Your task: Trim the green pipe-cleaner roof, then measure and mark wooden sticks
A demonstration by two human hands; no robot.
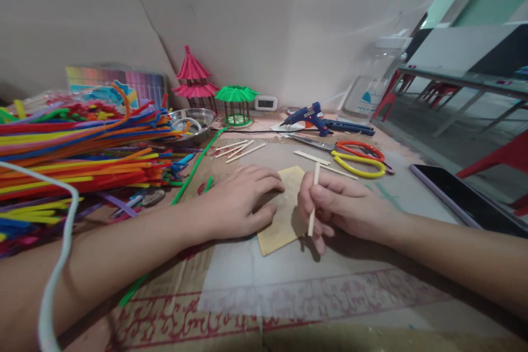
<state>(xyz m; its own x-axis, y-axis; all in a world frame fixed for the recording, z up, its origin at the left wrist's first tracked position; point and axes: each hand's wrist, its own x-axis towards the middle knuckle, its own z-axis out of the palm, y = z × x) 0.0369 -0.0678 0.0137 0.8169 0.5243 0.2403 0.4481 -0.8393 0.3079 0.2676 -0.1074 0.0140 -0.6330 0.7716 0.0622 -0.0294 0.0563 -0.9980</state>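
Observation:
My left hand (239,201) lies on the left part of a small tan card (284,220) on the table, fingers bent and pressing it down. My right hand (342,206) is closed round a thin wooden stick (314,198), held nearly upright with its lower end over the card's right edge. Both forearms reach in from the bottom corners.
A big heap of coloured pipe cleaners (82,148) fills the left. Loose wooden sticks (239,149), a metal bowl (192,121), pink (193,80) and green (237,102) model pavilions, a blue glue gun (307,116), scissors (357,157) and a dark phone (462,198) lie around.

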